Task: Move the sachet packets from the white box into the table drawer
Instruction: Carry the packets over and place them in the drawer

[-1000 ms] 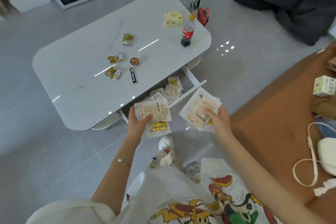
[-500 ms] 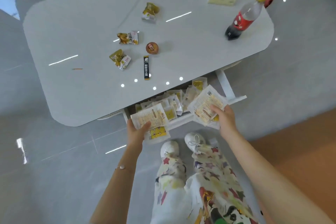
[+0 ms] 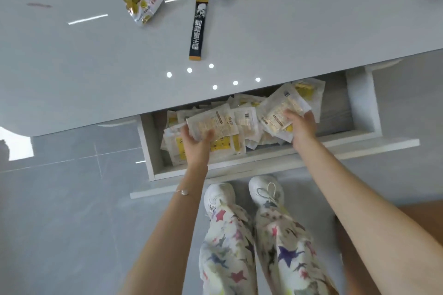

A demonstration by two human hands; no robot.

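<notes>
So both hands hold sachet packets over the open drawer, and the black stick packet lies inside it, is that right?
Not quite: the head view shows the black stick packet on the tabletop, not in the drawer; the rest holds.

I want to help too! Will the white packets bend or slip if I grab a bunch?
Probably bendy: the packets in the left hand curve at the edges. Likely light: the right hand holds a whole bunch. Maybe slippery: those in the drawer lie in a loose heap.
</notes>
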